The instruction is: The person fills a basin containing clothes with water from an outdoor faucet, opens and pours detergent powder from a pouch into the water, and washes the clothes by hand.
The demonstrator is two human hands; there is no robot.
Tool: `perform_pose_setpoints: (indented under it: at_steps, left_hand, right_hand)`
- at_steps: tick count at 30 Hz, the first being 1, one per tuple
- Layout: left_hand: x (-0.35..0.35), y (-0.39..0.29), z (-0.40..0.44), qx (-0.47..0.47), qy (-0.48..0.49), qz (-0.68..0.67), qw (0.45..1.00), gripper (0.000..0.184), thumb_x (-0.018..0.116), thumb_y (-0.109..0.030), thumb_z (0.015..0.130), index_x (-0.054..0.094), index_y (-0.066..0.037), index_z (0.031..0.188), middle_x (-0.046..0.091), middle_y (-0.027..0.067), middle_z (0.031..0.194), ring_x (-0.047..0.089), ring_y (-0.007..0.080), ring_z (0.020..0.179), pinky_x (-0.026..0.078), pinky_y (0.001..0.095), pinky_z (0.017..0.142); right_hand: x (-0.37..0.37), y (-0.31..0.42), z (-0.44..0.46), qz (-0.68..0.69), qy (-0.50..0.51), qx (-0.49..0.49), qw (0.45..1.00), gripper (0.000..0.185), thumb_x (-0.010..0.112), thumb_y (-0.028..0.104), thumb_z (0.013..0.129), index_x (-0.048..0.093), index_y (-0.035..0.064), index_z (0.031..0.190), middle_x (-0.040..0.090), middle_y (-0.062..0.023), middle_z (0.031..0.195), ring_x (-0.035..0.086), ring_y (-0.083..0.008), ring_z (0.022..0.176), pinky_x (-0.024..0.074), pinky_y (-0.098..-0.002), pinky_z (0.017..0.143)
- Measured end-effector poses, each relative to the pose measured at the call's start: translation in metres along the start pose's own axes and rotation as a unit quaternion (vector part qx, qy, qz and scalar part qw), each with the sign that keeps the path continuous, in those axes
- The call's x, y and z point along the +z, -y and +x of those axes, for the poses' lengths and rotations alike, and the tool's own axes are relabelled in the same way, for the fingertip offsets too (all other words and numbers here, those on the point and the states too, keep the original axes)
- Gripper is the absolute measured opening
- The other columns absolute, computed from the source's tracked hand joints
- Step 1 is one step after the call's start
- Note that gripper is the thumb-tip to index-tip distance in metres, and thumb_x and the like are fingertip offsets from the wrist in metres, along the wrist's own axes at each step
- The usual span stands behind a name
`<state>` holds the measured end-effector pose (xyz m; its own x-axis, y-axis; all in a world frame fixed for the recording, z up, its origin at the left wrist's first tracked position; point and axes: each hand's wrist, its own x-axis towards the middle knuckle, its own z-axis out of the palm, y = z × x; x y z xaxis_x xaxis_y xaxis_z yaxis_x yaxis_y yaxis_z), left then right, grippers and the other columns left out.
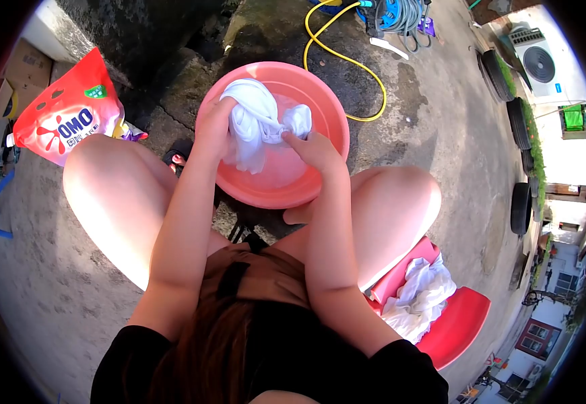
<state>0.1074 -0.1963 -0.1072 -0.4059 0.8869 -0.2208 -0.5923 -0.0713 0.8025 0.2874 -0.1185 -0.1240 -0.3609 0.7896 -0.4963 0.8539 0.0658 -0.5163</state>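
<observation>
A pink basin point(279, 195) with cloudy water stands on the ground between my knees. Above the water, a white cloth point(256, 121) is bunched up, its lower part hanging toward the water. My left hand point(217, 126) is closed on the cloth's left side, near the basin's left rim. On the right, my right hand point(312, 147) pinches the cloth just below a bunched knot of it. The two hands are apart, with cloth between them.
A red detergent bag point(71, 111) stands at the left. Behind the basin lie a yellow hose point(374, 79) and a blue hose reel point(394, 17). Another white cloth point(419, 299) rests on a red seat point(465, 323) at the lower right. Tires point(518, 124) line the far right.
</observation>
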Motion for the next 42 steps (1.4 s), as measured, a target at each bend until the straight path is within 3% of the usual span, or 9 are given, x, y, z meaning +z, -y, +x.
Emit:
perform_pose_setpoints:
  at_steps: [3, 6, 9, 12, 15, 24, 27, 30, 42]
  left_hand:
    - [-0.008, 0.005, 0.005, -0.015, 0.004, -0.096, 0.995, 0.031, 0.045, -0.013, 0.084, 0.056, 0.003, 0.109, 0.060, 0.0119, 0.102, 0.059, 0.0205, 0.095, 0.047, 0.0339, 0.081]
    - [-0.012, 0.011, 0.010, -0.024, -0.007, -0.122, 0.992, 0.032, 0.044, -0.011, 0.083, 0.055, 0.004, 0.109, 0.060, 0.0128, 0.103, 0.058, 0.0218, 0.095, 0.047, 0.0353, 0.081]
    - [-0.011, 0.014, 0.008, -0.028, -0.006, -0.103, 0.994, 0.033, 0.048, -0.019, 0.084, 0.054, 0.003, 0.108, 0.059, 0.0110, 0.105, 0.055, 0.0216, 0.099, 0.043, 0.0352, 0.086]
    - [-0.013, 0.018, 0.007, -0.017, 0.022, -0.043, 0.999, 0.031, 0.048, -0.015, 0.082, 0.056, 0.003, 0.106, 0.061, 0.0099, 0.098, 0.059, 0.0191, 0.090, 0.047, 0.0321, 0.079]
    - [-0.011, 0.021, 0.007, -0.003, 0.039, 0.018, 0.999, 0.031, 0.051, -0.017, 0.081, 0.057, 0.001, 0.105, 0.062, 0.0075, 0.095, 0.059, 0.0165, 0.087, 0.046, 0.0290, 0.076]
    - [-0.017, 0.024, 0.011, -0.014, 0.025, 0.183, 0.983, 0.029, 0.058, -0.016, 0.080, 0.059, 0.000, 0.105, 0.062, 0.0054, 0.100, 0.057, 0.0133, 0.093, 0.042, 0.0260, 0.083]
    - [-0.015, 0.023, 0.011, -0.007, 0.033, 0.203, 0.979, 0.032, 0.063, -0.017, 0.079, 0.059, -0.001, 0.106, 0.062, 0.0069, 0.101, 0.058, 0.0143, 0.091, 0.044, 0.0278, 0.080]
    - [-0.013, 0.019, 0.009, -0.013, 0.040, 0.193, 0.980, 0.035, 0.065, -0.020, 0.079, 0.059, -0.001, 0.107, 0.062, 0.0072, 0.102, 0.058, 0.0143, 0.092, 0.044, 0.0277, 0.080]
    - [-0.046, 0.007, 0.027, 0.009, -0.168, 0.032, 0.985, 0.041, 0.058, -0.024, 0.082, 0.052, 0.008, 0.107, 0.059, 0.0168, 0.101, 0.058, 0.0248, 0.091, 0.044, 0.0345, 0.083]
  right_hand:
    - [-0.003, 0.008, -0.003, -0.012, 0.205, 0.044, 0.978, 0.061, 0.058, 0.052, 0.076, 0.061, -0.0029, 0.101, 0.064, -0.0168, 0.089, 0.061, -0.0270, 0.087, 0.0461, -0.0334, 0.080]
    - [0.011, 0.009, -0.001, 0.021, 0.213, -0.029, 0.976, 0.056, 0.058, 0.047, 0.078, 0.060, -0.0031, 0.103, 0.064, -0.0155, 0.091, 0.062, -0.0255, 0.085, 0.0469, -0.0326, 0.078]
    - [0.028, 0.016, -0.005, 0.048, 0.014, -0.179, 0.983, 0.051, 0.059, 0.040, 0.080, 0.058, -0.0034, 0.106, 0.063, -0.0125, 0.092, 0.062, -0.0232, 0.078, 0.0481, -0.0309, 0.073]
    - [0.049, 0.017, 0.007, 0.142, -0.066, -0.235, 0.959, 0.043, 0.059, 0.036, 0.077, 0.062, -0.0018, 0.097, 0.065, -0.0152, 0.079, 0.063, -0.0254, 0.073, 0.0466, -0.0368, 0.068]
    - [0.038, 0.022, 0.004, 0.153, -0.001, -0.174, 0.973, 0.030, 0.057, 0.025, 0.078, 0.064, -0.0015, 0.092, 0.063, -0.0179, 0.074, 0.062, -0.0267, 0.070, 0.0463, -0.0358, 0.065]
    - [0.006, 0.013, -0.001, 0.210, -0.179, -0.156, 0.948, 0.021, 0.052, 0.013, 0.079, 0.063, -0.0036, 0.084, 0.060, -0.0181, 0.065, 0.059, -0.0251, 0.060, 0.0446, -0.0355, 0.059]
    - [0.001, 0.010, 0.000, 0.314, -0.205, -0.146, 0.916, 0.020, 0.052, 0.012, 0.082, 0.062, -0.0059, 0.081, 0.058, -0.0036, 0.064, 0.050, -0.0101, 0.059, 0.0412, -0.0271, 0.055]
    - [-0.004, 0.011, -0.003, 0.366, -0.259, -0.159, 0.880, 0.020, 0.048, 0.010, 0.082, 0.060, -0.0064, 0.080, 0.058, -0.0102, 0.062, 0.053, -0.0151, 0.058, 0.0424, -0.0300, 0.057]
    - [-0.034, -0.008, -0.008, 0.395, -0.397, -0.096, 0.823, 0.024, 0.047, 0.012, 0.085, 0.062, -0.0068, 0.088, 0.058, -0.0058, 0.069, 0.051, -0.0105, 0.062, 0.0413, -0.0268, 0.058]
